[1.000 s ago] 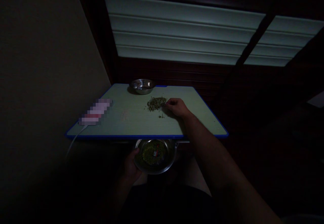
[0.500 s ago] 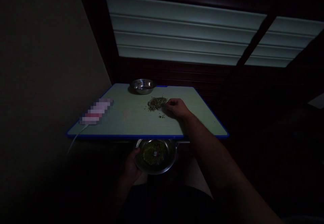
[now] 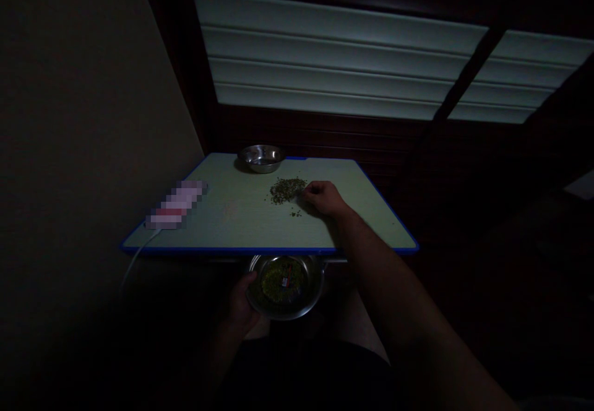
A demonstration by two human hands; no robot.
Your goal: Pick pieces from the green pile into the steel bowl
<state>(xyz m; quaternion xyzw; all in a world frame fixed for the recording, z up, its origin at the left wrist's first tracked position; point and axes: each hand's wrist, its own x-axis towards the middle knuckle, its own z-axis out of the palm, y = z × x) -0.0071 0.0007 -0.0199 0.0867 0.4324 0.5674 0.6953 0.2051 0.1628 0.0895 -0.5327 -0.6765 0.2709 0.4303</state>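
Observation:
My left hand (image 3: 243, 302) grips the left rim of a wide metal bowl (image 3: 314, 296), held below the table's front edge. Small green grains or beans (image 3: 273, 284) lie in that bowl, with a dark and red shape and a small bright patch among them. On the table a loose pile of small greenish-brown beans (image 3: 285, 190) is spread out, and a few lie apart in front of it. At the pile's right edge my right hand (image 3: 323, 197) rests with its fingers pinched together. Whatever is between those fingertips is too small and dark to tell.
The pale table (image 3: 241, 228) has a blue edge. A second metal bowl (image 3: 262, 168) stands at its back. A blurred-out pinkish device (image 3: 177, 204) with a white cable (image 3: 135, 256) lies on the left. A wall rises on the left, and dark-framed slatted panels (image 3: 334, 58) stand behind.

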